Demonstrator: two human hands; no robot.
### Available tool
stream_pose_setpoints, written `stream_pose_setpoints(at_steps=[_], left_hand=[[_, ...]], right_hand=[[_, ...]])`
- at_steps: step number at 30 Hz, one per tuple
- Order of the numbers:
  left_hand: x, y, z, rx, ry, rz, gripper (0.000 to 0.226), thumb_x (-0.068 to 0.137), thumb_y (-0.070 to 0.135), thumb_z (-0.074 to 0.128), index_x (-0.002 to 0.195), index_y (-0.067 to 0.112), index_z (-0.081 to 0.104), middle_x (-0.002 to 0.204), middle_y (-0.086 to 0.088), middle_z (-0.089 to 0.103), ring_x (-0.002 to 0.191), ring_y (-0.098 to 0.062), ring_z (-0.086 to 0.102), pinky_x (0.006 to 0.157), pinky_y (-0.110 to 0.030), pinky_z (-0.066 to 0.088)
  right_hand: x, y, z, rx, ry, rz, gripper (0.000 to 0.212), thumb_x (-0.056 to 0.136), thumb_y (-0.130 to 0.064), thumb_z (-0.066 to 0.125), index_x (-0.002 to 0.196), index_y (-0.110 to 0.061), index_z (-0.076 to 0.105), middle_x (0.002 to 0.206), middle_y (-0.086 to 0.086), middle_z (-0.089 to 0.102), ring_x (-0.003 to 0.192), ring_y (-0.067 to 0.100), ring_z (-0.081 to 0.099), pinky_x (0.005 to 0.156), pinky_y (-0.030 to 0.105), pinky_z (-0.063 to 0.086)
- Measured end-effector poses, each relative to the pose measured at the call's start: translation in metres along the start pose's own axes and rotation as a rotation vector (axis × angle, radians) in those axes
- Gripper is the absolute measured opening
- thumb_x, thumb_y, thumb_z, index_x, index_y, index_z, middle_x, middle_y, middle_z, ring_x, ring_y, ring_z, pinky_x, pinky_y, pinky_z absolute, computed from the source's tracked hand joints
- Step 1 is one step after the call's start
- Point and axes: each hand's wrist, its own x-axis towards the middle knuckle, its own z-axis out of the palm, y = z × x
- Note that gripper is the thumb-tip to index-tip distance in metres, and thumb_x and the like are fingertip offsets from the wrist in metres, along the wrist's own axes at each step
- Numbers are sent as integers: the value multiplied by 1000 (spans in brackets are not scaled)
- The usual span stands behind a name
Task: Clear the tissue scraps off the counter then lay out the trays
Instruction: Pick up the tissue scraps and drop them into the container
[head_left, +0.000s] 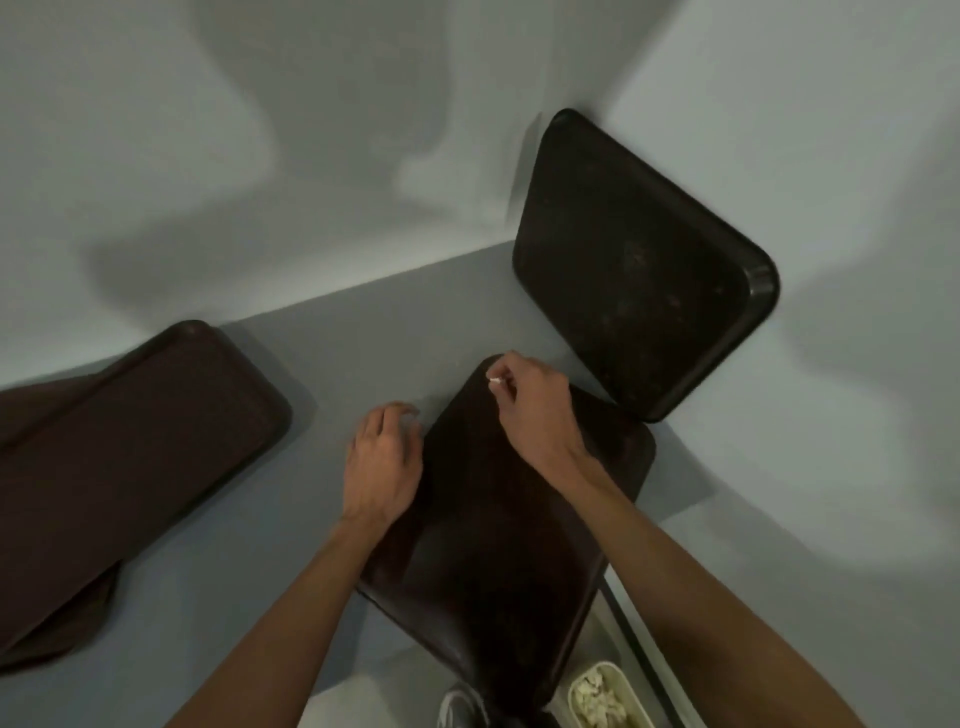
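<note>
A small white tissue scrap (494, 382) is pinched between the thumb and fingertips of the right hand (535, 410), just above the far corner of the centre tray (498, 545); only a sliver of the scrap shows beyond the fingers, and whether it touches the tray surface cannot be told. The other fingers of this hand are curled inward. The centre tray, dark brown, lies flat and askew on the grey counter (322, 374), its near end overhanging the counter's front edge and partly covered by both forearms. The left hand (384, 462) lies palm down over the tray's left rim, fingers bent toward the counter; the fingertips are blurred, so whether they grip the rim or merely rest there cannot be told. Behind the right hand a second tray (639, 260) stands tilted against the right wall in the corner, its lower corner close to the centre tray; contact between them is hidden by the hand. At left, well apart, overlapping brown trays (130, 431) lie flat, cut off by the frame edge; their number is unclear. Below the counter edge, a pale container (626, 678) holds white scraps (597, 696), partly cut off at the bottom, beside a shoe (460, 706) also partly out of view.
</note>
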Motion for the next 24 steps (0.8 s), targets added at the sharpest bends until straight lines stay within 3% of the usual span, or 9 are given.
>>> stream_pose_setpoints(at_steps=[4,10,14,17,20,24], left_hand=[[-40,35,-2,-62,-66,15,29,105,31,48,131,20,56,130,-3,61,121,-24,56,104,-44,49],[-96,81,16,-41,-182,71,31,105,35,47,133,24,54,135,0,59,125,-22,56,102,-46,50],[-124,102,33,3,-207,104,35,105,39,46,136,26,51,145,2,52,136,-21,50,112,-46,43],[-135,110,43,78,-231,93,48,103,51,44,146,28,43,159,1,37,152,-23,29,123,-54,23],[-142,109,54,117,-253,69,62,100,64,38,151,30,35,166,0,26,157,-26,14,125,-61,13],[-149,107,71,168,-221,80,67,99,68,34,154,30,29,169,1,18,159,-25,6,125,-63,7]], right_hand=[[-73,9,-39,54,82,94,15,99,-19,69,112,-26,66,104,-9,70,93,2,66,85,19,55],[-177,41,-78,95,181,251,26,99,-21,70,123,-29,65,108,-15,68,91,-2,64,79,-2,40],[-248,74,-86,102,245,276,15,100,-19,70,113,-25,72,102,-9,72,84,0,66,78,6,47],[-298,97,-82,134,274,361,11,101,-18,68,108,-25,70,101,-12,69,85,-1,66,76,7,47],[-341,125,-71,134,250,439,11,100,-15,67,104,-26,67,103,-11,65,84,0,66,75,8,48],[-392,181,-46,78,189,508,18,98,-12,66,103,-29,61,103,-9,58,82,8,67,74,28,57]])
